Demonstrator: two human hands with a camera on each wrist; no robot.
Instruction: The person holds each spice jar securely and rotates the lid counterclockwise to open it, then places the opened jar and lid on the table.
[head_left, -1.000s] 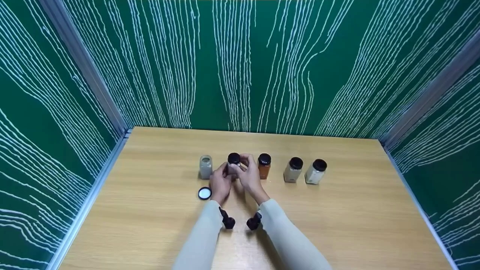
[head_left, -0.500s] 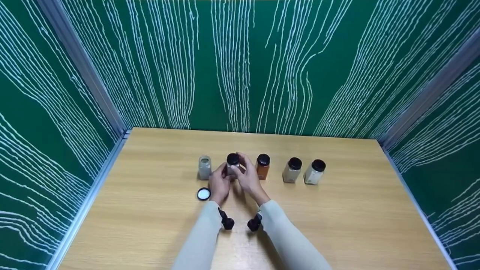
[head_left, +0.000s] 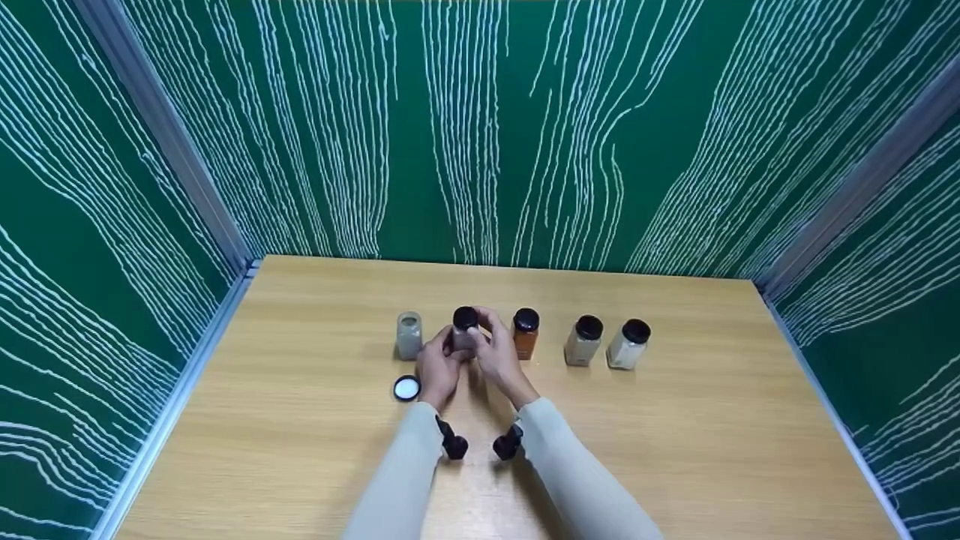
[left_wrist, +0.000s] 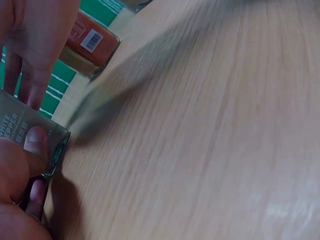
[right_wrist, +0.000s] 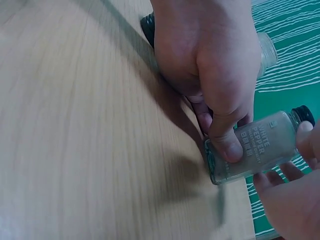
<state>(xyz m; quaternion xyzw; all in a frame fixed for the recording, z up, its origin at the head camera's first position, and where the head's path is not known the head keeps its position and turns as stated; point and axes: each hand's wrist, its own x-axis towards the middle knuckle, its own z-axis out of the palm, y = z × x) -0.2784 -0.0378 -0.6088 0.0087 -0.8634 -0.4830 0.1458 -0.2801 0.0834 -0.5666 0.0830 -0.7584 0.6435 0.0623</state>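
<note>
Centrally in the head view, I had my left hand (head_left: pixel 437 367) wrapped around the body of the pepper bottle (head_left: pixel 463 335), thumb pressed on its label, while my right hand (head_left: pixel 496 354) pinched its black cap (head_left: pixel 465 317). It stood between an uncapped jar (head_left: pixel 409 334) and an orange jar (head_left: pixel 525 333), with a loose lid (head_left: pixel 406 388) at lower left.

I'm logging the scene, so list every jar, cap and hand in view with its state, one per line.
White pepper jar: capped, gripped by both hands.
Leftmost jar: uncapped, upright on the table.
Loose cap: lying on the table, white inside up.
Orange jar: capped, upright.
Two right-hand jars: capped, upright.
Left hand: holds the pepper jar's body.
Right hand: curled round the pepper jar near its cap.
</note>
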